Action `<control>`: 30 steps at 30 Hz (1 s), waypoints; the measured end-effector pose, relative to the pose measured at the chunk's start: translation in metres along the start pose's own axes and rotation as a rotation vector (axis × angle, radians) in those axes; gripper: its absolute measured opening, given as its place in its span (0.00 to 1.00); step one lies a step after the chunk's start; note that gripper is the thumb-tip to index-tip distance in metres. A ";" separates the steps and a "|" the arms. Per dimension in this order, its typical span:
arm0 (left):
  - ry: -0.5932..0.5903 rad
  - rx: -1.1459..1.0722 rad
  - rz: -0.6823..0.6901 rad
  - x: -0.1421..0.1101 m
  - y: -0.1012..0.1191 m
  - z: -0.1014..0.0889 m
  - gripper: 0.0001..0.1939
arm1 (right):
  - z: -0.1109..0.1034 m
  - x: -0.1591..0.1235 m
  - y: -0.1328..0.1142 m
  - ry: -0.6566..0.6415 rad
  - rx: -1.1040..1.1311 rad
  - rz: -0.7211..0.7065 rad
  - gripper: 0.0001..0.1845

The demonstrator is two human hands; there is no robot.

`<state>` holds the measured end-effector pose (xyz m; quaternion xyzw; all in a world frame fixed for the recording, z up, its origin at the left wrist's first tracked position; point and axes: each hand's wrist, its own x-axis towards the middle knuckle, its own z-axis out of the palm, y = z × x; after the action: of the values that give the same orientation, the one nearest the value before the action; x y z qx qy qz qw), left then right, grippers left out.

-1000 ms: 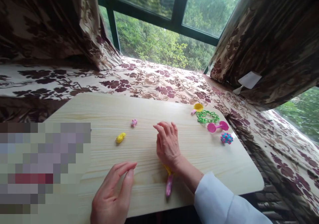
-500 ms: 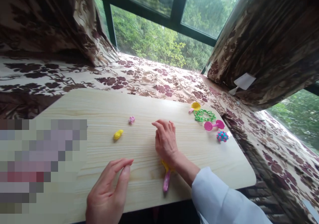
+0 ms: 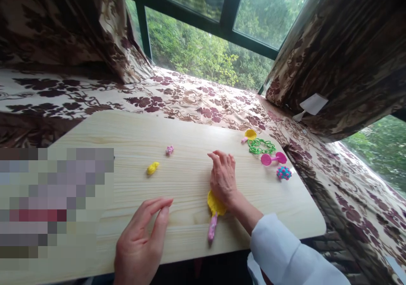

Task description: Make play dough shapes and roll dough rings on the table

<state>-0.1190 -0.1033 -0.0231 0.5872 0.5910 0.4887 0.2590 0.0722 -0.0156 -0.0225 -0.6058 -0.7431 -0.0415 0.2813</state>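
Note:
A small paddle shape of modelling clay lies near the table's front edge, with a flat yellow disc (image 3: 215,204) and a pink stick handle (image 3: 212,227). My right hand (image 3: 223,175) is over the upper right part of the disc, hiding some of it. Its fingers are apart and loosely bent, and I see nothing held. To the left, my left hand (image 3: 141,238) hovers at the front with thumb and forefinger tips close together, nothing between them. Beyond it lie a yellow clay lump (image 3: 152,168) and a smaller pink clay lump (image 3: 169,150).
At the table's (image 3: 184,242) right side lie a yellow clay dish with a pink handle (image 3: 250,134), a green clay chain (image 3: 261,146), a pink dumbbell shape (image 3: 273,158) and a blue ball with pink dots (image 3: 283,173). A white lamp (image 3: 314,103) stands behind. The left area is pixelated.
My right hand has slid to the right, uncovering more of the yellow disc. My left hand keeps nearly the same pose, and the view has shifted slightly.

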 end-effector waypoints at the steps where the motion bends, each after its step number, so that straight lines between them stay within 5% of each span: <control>1: 0.002 0.008 -0.004 0.000 0.000 0.000 0.08 | 0.001 0.000 0.000 -0.019 -0.013 0.003 0.27; 15: 0.009 0.040 -0.034 -0.001 0.004 0.006 0.08 | -0.006 0.000 0.001 -0.078 -0.063 -0.015 0.23; 19: -0.021 0.011 -0.002 -0.001 0.002 0.005 0.08 | -0.023 0.001 -0.005 0.098 0.095 0.074 0.21; 23: -0.007 0.012 0.005 -0.002 0.003 0.005 0.08 | -0.039 -0.002 -0.021 0.313 0.498 0.194 0.19; 30: -0.018 0.005 0.014 -0.002 0.003 0.004 0.08 | -0.024 -0.014 -0.037 0.440 0.763 0.352 0.16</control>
<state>-0.1141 -0.1045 -0.0221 0.5964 0.5856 0.4838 0.2595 0.0481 -0.0473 0.0009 -0.5529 -0.5138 0.1553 0.6373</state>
